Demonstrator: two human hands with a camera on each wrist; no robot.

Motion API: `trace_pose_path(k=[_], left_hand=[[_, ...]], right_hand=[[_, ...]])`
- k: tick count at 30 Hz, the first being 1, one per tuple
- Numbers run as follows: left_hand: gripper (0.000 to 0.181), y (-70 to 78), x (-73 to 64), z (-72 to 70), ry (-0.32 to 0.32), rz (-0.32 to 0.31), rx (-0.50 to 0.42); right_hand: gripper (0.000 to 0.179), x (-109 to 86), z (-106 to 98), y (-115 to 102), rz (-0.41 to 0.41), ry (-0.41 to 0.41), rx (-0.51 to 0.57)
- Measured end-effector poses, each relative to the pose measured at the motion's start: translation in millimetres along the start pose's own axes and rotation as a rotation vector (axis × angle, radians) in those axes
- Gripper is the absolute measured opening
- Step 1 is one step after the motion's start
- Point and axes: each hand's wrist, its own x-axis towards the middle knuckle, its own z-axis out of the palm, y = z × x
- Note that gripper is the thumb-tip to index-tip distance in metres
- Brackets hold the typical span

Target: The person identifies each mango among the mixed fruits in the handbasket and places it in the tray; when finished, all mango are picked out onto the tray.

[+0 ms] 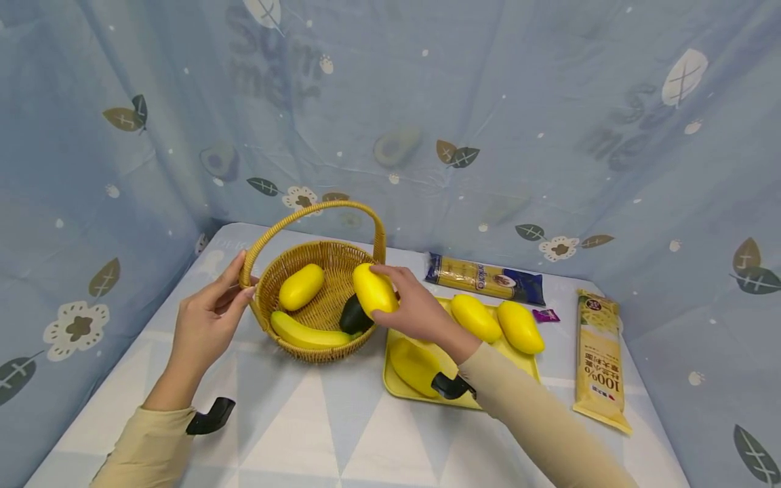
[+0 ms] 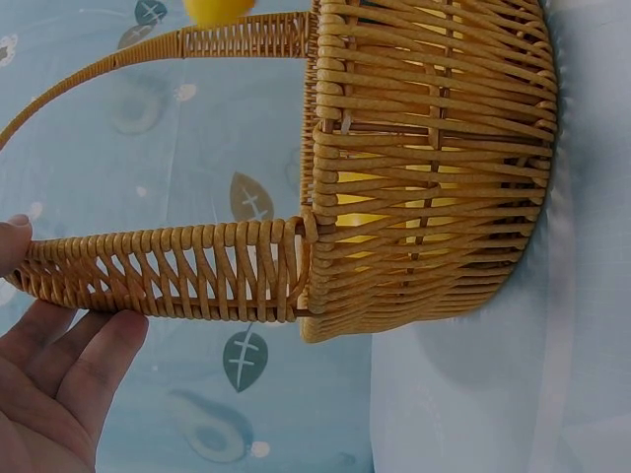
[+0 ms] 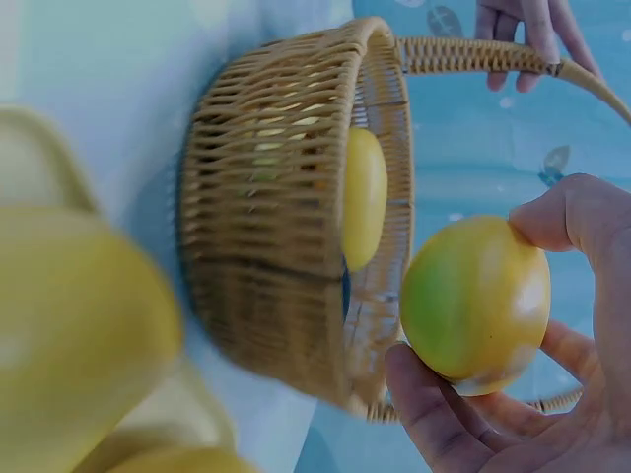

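Observation:
A wicker basket (image 1: 323, 347) with a tall arched handle (image 2: 168, 266) stands on the table at left of centre. My left hand (image 1: 207, 318) pinches that handle low on its left side, thumb on one face and fingers on the other. In my right hand (image 1: 417, 305) is a yellow mango (image 3: 478, 305), gripped between thumb and fingers, with a greenish patch on its skin. It is held over the basket's right rim. Inside the basket lie another mango (image 1: 302, 287), a banana (image 1: 310, 334) and a dark avocado (image 1: 355, 316), partly covered by the held mango.
Right of the basket, a yellow tray (image 1: 393, 392) carries several yellow fruits, partly behind my right forearm. Beyond it lie a blue-ended pasta pack (image 1: 485, 278) and a small purple packet (image 1: 546, 316). A yellow noodle pack (image 1: 600, 359) lies far right. Patterned curtains (image 1: 427, 102) surround the table.

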Motion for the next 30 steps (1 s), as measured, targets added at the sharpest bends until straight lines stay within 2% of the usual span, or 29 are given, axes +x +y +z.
trace_pose_path(k=[8,16,23,30], left_hand=[[0.078,-1.1,0.1,1.5,-0.001,0.003,0.005],[0.077,0.6,0.7,0.4,-0.003,-0.006,-0.007],[0.077,2.0,0.2,-0.6,-0.009,-0.015,-0.007],[0.079,2.4,0.6,0.3,-0.012,-0.018,-0.009]], right_hand=[[0.077,-60.1,-25.0,31.9,0.067,0.040,-0.032],[0.077,-111.8,-30.4,69.9,0.123,0.103,-0.084],[0.076,-136.8,-24.8,98.5,0.200,0.113,-0.103],[0.076,-145.8,-9.0,120.5,0.283,0.060,-0.103]])
